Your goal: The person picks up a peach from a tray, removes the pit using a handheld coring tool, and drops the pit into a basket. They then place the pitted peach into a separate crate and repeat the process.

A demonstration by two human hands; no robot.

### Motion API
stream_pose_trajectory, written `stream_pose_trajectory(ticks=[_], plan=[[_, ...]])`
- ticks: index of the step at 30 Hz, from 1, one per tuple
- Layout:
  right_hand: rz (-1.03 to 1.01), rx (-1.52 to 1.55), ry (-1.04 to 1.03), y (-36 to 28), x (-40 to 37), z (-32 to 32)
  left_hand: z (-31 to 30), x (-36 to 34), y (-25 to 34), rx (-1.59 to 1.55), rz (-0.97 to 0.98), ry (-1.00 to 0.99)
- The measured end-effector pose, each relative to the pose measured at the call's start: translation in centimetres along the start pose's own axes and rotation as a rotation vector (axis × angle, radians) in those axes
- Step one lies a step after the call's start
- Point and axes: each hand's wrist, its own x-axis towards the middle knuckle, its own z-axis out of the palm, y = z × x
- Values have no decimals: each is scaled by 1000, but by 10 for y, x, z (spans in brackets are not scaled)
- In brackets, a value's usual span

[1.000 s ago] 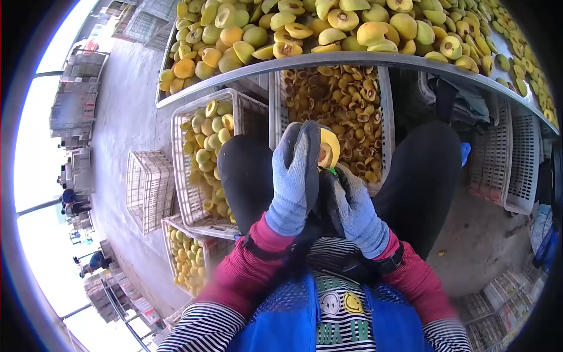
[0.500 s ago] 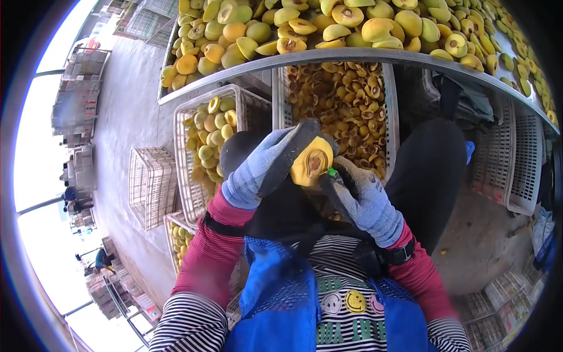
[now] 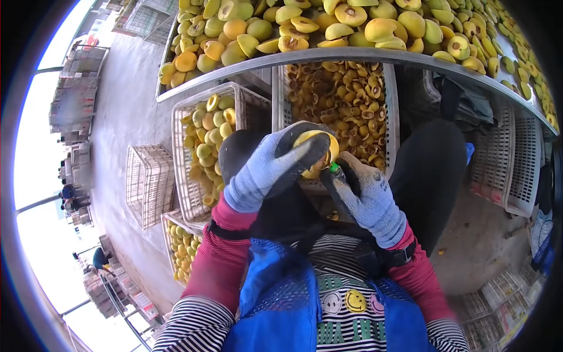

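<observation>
Fruit piece (image 3: 333,146): held at near end of scrap crate (image 3: 392,105), long axis unclear | left hand (image 3: 264,164): fruit pinched by thumb and fingers | right hand (image 3: 372,196): green-marked tool (image 3: 334,168) gripped beside fruit's right side

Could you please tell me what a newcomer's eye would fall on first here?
Probably the metal-rimmed table across the top, heaped with yellow-green cut fruit. Next, at the centre, the blue-grey gloved left hand holding a hollowed yellow fruit piece, and the matching gloved right hand with a small green-marked tool beside it.
</observation>
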Motion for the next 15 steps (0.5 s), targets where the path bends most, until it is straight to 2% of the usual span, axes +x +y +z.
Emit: stream_pose_trajectory(ticks=[1,2,3,4,5,6,7,8,10,11,12,14,15], plan=[[16,-45,-8,-2,2,-3,-8,-6,-12,372,493,-9],[34,-92,-13,-6,3,-7,-19,-6,-18,624,613,-35],[140,57,-17,-18,3,-11,-15,-5,-23,567,642,34],[141,58,-12,-15,0,-6,-9,-4,-28,509,671,101],[-4,39,93,-9,-4,1,-1,-5,-31,508,673,97],[-151,19,194,-6,-7,8,9,-5,-30,278,500,241],[-123,128,262,-9,-9,19,20,-6,-28,45,319,376],[-118,123,267,-11,-9,20,30,-6,-26,41,318,369],[-109,-21,160,-12,-8,19,46,-7,-24,-98,326,511],[-123,-37,178,-12,-9,20,51,-5,-28,-228,383,517],[-125,-38,175,-11,-9,22,54,-3,-28,-69,359,612],[-7,211,201,-5,-11,30,63,0,-24,-181,449,575],[-5,211,200,-2,-13,36,66,1,-25,-182,448,575]])
